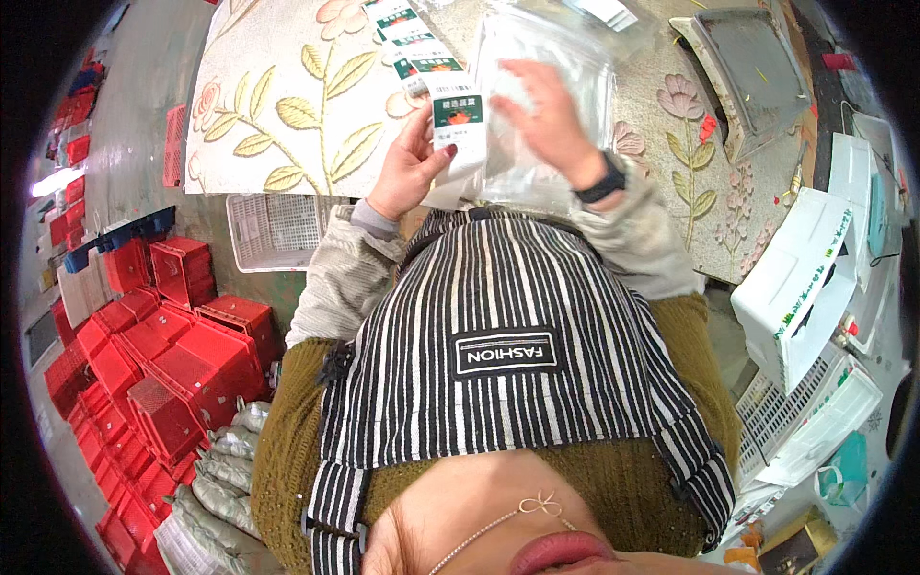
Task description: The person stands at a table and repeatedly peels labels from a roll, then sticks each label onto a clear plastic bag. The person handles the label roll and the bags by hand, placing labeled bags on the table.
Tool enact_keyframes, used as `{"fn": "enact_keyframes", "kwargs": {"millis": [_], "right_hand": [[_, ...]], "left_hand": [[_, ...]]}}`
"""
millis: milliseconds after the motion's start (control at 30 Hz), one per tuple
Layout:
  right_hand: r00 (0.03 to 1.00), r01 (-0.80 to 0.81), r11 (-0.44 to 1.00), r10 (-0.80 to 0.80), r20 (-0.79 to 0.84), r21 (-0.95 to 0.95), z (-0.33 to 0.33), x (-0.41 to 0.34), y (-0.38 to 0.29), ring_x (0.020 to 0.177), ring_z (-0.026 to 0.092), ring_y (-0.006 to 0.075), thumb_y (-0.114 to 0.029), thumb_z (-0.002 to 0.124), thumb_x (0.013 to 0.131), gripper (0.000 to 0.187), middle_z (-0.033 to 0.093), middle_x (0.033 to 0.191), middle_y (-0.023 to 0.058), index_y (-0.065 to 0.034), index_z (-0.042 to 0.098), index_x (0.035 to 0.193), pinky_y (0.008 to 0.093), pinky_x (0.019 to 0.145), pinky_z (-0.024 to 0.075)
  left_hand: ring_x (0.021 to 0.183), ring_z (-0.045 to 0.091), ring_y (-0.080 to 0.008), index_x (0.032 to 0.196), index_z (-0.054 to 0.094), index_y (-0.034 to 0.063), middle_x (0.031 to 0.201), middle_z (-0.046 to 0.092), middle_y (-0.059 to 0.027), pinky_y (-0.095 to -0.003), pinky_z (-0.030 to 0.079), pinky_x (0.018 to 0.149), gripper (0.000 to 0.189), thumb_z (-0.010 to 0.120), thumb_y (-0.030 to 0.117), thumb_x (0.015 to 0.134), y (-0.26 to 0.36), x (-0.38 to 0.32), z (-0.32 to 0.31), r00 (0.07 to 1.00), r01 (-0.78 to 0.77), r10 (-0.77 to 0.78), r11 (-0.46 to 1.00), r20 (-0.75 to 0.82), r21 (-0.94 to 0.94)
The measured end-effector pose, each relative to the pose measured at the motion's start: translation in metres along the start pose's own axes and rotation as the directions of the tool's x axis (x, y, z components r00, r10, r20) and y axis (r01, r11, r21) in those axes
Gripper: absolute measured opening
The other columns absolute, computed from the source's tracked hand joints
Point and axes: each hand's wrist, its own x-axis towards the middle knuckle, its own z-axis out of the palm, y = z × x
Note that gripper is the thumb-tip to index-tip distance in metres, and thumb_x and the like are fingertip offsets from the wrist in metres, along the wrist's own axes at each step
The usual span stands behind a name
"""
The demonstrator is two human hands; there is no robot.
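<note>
My left hand [412,167] grips the edge of a strip of printed labels [458,111], white with green panels, with the thumb on its lower part. The strip runs up and away to the left across the table. Right beside it lies a stack of clear plastic bags [546,154]. Over the bags is my right hand [543,115], its fingers spread and slightly blurred, with nothing seen in it; whether it touches the top bag I cannot tell. A black band circles the right wrist.
Flowered cloth covers the table [287,122]. A grey-topped device [755,72] stands at the back right, with a white foam box [798,287] beyond the table's right edge. A white plastic crate [277,233] sits below the front edge. Red crates [194,359] are stacked at left.
</note>
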Motion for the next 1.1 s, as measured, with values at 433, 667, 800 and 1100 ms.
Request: {"fn": "enact_keyframes", "kwargs": {"millis": [433,667,800,1100], "right_hand": [[0.958,0.232,0.970,-0.216,0.187,-0.069,0.033,-0.015,-0.015,0.082,0.056,0.0290,-0.013,0.079,0.066,0.025,0.060,0.080,0.0080,-0.0076,0.069,0.089,0.0396,0.076,0.0474],[0.867,0.492,0.853,-0.499,0.006,-0.171,0.027,-0.008,-0.029,0.081,0.059,0.0222,-0.006,0.075,0.066,0.020,0.064,0.081,-0.0001,-0.0090,0.070,0.085,0.0351,0.070,0.0466],[0.910,0.414,0.900,-0.408,-0.070,0.136,0.011,-0.010,-0.025,0.088,0.062,0.0242,-0.005,0.074,0.072,0.018,0.066,0.085,0.0044,-0.0072,0.071,0.089,0.0374,0.079,0.0493],[0.732,-0.632,0.732,0.457,0.505,0.253,-0.113,-0.011,0.058,0.083,0.065,0.0106,-0.015,0.072,0.086,0.018,0.071,0.090,0.0030,-0.0023,0.072,0.098,0.0234,0.076,0.0497]], "left_hand": [[0.075,0.052,-0.0124,0.086,0.066,-0.0004,0.082,0.060,-0.0037,-0.0296,0.042,0.067,0.019,0.054,0.014,0.089,-0.015,0.021,0.001,0.868,0.283,-0.344,0.935,-0.358,-0.213],[0.096,0.062,-0.0205,0.114,0.058,-0.0048,0.109,0.066,-0.0112,-0.0324,0.049,0.086,0.028,0.051,0.000,0.088,-0.011,0.022,0.002,0.880,0.242,-0.389,0.860,-0.271,-0.449],[0.112,0.061,-0.0259,0.129,0.049,-0.0063,0.125,0.061,-0.0151,-0.0378,0.049,0.098,0.034,0.040,0.009,0.099,-0.016,0.020,-0.010,0.864,0.230,-0.412,0.834,-0.289,-0.501],[0.103,0.065,-0.0250,0.111,0.056,-0.0120,0.113,0.064,-0.0183,-0.0354,0.052,0.092,0.026,0.042,0.005,0.099,-0.002,0.002,-0.074,0.858,0.055,-0.239,0.922,-0.455,-0.382]]}}
